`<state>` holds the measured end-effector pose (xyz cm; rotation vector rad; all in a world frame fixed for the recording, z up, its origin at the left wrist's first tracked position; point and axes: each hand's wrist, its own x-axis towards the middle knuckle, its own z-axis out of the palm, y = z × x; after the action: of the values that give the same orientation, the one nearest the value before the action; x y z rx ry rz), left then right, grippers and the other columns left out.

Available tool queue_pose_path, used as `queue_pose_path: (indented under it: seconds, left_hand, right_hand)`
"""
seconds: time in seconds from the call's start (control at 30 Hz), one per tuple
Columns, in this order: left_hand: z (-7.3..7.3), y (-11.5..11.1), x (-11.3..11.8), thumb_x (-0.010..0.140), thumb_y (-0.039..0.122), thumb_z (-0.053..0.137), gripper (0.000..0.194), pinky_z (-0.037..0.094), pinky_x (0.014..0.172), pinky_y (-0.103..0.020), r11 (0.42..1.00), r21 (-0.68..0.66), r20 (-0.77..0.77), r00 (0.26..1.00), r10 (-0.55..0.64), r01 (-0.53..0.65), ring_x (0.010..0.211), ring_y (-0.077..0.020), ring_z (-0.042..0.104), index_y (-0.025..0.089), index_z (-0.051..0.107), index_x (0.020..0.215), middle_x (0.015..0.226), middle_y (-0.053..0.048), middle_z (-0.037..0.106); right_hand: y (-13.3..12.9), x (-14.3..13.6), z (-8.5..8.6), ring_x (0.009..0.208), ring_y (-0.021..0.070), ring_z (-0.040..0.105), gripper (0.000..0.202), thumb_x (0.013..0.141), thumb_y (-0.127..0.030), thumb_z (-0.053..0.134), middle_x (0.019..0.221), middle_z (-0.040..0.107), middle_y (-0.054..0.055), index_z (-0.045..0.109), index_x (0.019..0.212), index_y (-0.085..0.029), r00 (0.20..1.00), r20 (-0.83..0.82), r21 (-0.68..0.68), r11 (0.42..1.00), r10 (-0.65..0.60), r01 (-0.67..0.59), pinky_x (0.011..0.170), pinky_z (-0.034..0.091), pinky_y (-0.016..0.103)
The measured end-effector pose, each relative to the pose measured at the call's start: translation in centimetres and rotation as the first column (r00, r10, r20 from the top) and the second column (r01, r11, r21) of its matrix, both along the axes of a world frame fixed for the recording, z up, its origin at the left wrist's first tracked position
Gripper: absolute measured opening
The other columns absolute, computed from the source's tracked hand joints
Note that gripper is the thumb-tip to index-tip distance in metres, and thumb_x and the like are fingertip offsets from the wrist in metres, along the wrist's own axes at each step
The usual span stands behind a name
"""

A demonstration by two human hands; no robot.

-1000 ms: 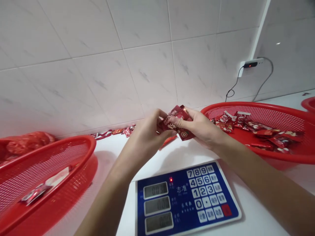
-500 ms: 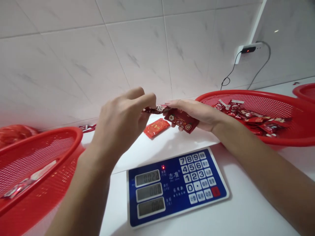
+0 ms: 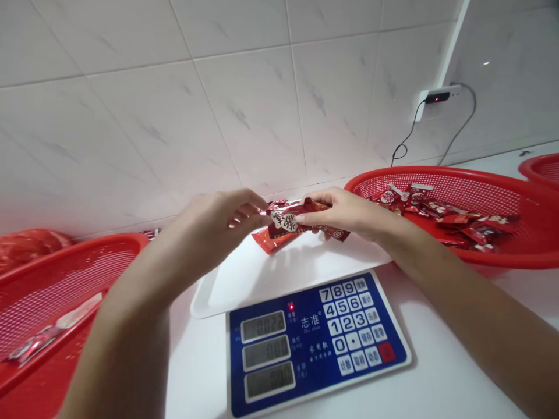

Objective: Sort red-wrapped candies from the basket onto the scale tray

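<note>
My right hand (image 3: 340,212) is closed around a dark red snack packet (image 3: 283,222), its thumb pressed on the front near white lettering. Another dark red wrapper part with gold flower marks shows beneath those fingers; whether it is a second packet, I cannot tell. At the packet's left end, my left hand (image 3: 233,218) has its thumb and index fingertips at the edge in a loose pinch. Below and behind lies an orange-red packet (image 3: 271,240) on the white tray (image 3: 253,285) of a scale. The blue scale panel (image 3: 312,343) faces me, its top display reading about 0.022.
A red basket (image 3: 437,170) with several red packets stands at the right, part of another beyond it. At the left is a red basket (image 3: 126,240) holding a shiny packet, with an orange-red bag (image 3: 32,247) behind. A cable (image 3: 413,134) hangs from a wall socket.
My left hand has lowered and turned flatter. The dark red packet has turned its lettered face toward me, and my right thumb now lies across it. The view has tilted slightly.
</note>
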<state>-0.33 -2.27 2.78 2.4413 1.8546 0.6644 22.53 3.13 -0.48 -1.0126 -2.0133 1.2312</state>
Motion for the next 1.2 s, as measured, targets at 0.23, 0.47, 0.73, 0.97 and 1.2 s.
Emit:
queue_pose_path:
  seconds: [0.23, 0.47, 0.73, 0.97, 1.2]
  left_hand:
    - [-0.4, -0.1, 1.4, 0.079, 0.051, 0.051, 0.033, 0.051, 0.068, -0.038, 0.999, -0.026, -0.051, 0.998, 0.029, -0.030, 0.076, -0.0294, 0.073, 0.027, 0.072, 0.086, 0.083, -0.006, 0.080]
    - [0.4, -1.0, 2.5, 0.081, 0.038, 0.062, 0.017, 0.053, 0.064, -0.031, 0.994, 0.105, 0.156, 0.986, -0.050, 0.034, 0.070, -0.0206, 0.071, 0.025, 0.073, 0.085, 0.078, -0.002, 0.077]
    - [0.4, -1.6, 3.7, 0.085, 0.017, 0.075, 0.009, 0.058, 0.075, -0.028, 0.877, 0.479, 0.349, 0.926, -0.145, -0.043, 0.081, -0.0151, 0.072, 0.020, 0.071, 0.078, 0.084, 0.002, 0.079]
    - [0.5, -1.2, 2.8, 0.091, 0.017, 0.058, 0.019, 0.056, 0.082, -0.028, 0.902, 0.430, 0.153, 0.980, -0.123, 0.046, 0.092, -0.0180, 0.071, 0.027, 0.074, 0.087, 0.100, 0.002, 0.075]
    - [0.3, 0.0, 1.8, 0.076, 0.045, 0.071, 0.028, 0.060, 0.074, -0.033, 0.993, -0.016, 0.420, 0.903, -0.096, 0.113, 0.086, -0.0246, 0.076, 0.023, 0.070, 0.093, 0.089, -0.005, 0.079]
  right_hand:
    - [0.0, 0.1, -0.1, 0.056, 0.0106, 0.055, 0.012, 0.091, -0.029, 0.068, 0.071, 0.057, -0.002, 0.063, 0.085, -0.020, 1.000, 0.026, 0.028, 1.000, -0.007, 0.006, 0.048, 0.039, 0.023]
    - [0.0, -0.3, -0.1, 0.053, 0.0100, 0.051, 0.022, 0.083, -0.035, 0.081, 0.067, 0.055, -0.002, 0.068, 0.093, -0.021, 0.990, -0.140, -0.054, 0.998, -0.019, 0.011, 0.045, 0.035, 0.022]
    - [-0.3, 0.9, 0.8, 0.054, 0.0131, 0.054, 0.062, 0.080, -0.076, 0.069, 0.073, 0.062, 0.006, 0.071, 0.093, -0.016, 0.954, -0.301, -0.087, 0.996, -0.019, -0.008, 0.043, 0.038, 0.025]
    - [-0.1, 0.5, 0.4, 0.054, 0.0096, 0.051, 0.030, 0.078, -0.041, 0.087, 0.068, 0.062, 0.001, 0.070, 0.087, -0.017, 0.938, -0.346, -0.133, 0.989, 0.011, -0.061, 0.044, 0.037, 0.021]
    - [-0.4, 0.1, 0.3, 0.046, 0.0076, 0.046, 0.022, 0.084, -0.036, 0.080, 0.061, 0.055, -0.003, 0.068, 0.081, -0.019, 0.977, -0.207, -0.083, 0.996, -0.048, 0.031, 0.038, 0.032, 0.019]
